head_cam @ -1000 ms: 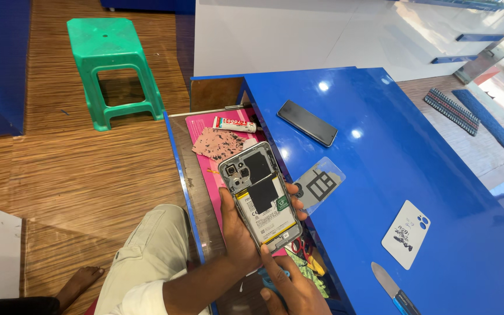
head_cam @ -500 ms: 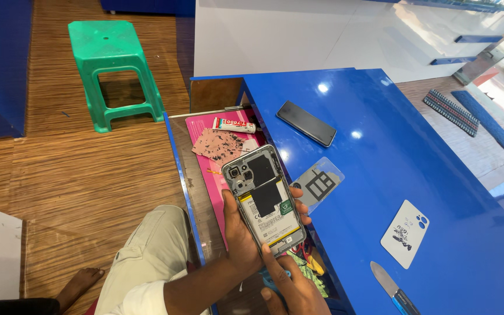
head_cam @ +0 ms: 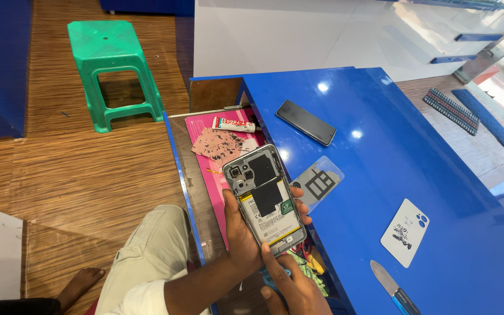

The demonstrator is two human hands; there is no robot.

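My left hand (head_cam: 241,233) grips an opened smartphone (head_cam: 265,197) with its back cover off, so the battery, black shields and camera modules show. The phone is held over the edge of a blue counter (head_cam: 415,169) and a pink work mat (head_cam: 208,169). My right hand (head_cam: 291,286) is below the phone, with a fingertip touching its bottom edge near the port; whether it holds a tool I cannot tell.
On the counter lie a dark phone (head_cam: 305,122), a clear back cover (head_cam: 320,182), a white card (head_cam: 405,232) and a metal spatula tool (head_cam: 393,287). A glue tube (head_cam: 234,124) and a pink perforated sheet (head_cam: 218,144) rest on the mat. A green plastic stool (head_cam: 112,70) stands on the wooden floor.
The opened phone has shifted slightly toward me and to the right in my left hand. My right hand stays at its bottom edge.
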